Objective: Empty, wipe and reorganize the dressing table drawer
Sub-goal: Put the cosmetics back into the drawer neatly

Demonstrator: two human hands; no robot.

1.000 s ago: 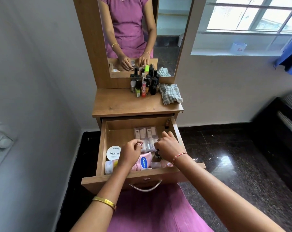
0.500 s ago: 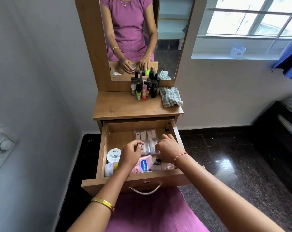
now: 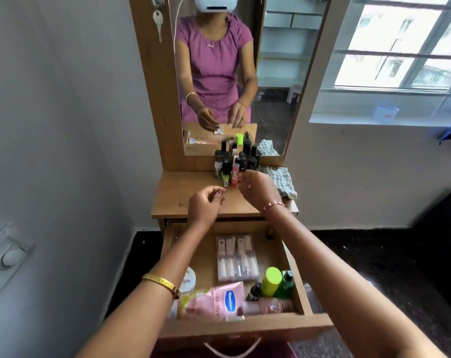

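Note:
The wooden drawer [image 3: 245,328] of the dressing table is pulled out below me. Inside lie a clear case of small tubes [image 3: 236,257], a pink lotion tube [image 3: 214,302], a green-capped bottle [image 3: 272,280], a white round jar [image 3: 189,279] and a small dark bottle [image 3: 270,233] in the back corner. My left hand [image 3: 203,205] hovers over the tabletop [image 3: 178,200], pinching a tiny item between its fingertips. My right hand [image 3: 258,187] is curled beside the cluster of small bottles [image 3: 232,164]. What its fingers hold is hidden.
A checked cloth [image 3: 281,182] lies on the tabletop's right side. The mirror [image 3: 219,73] stands behind the bottles, with a key [image 3: 157,20] hanging on its frame. A wall is close on the left, and a window sill holds a white tub [image 3: 386,113]. The floor is dark and polished.
Both hands have lifted out of the drawer and moved up over the tabletop toward the bottles. The view has tilted up and closer.

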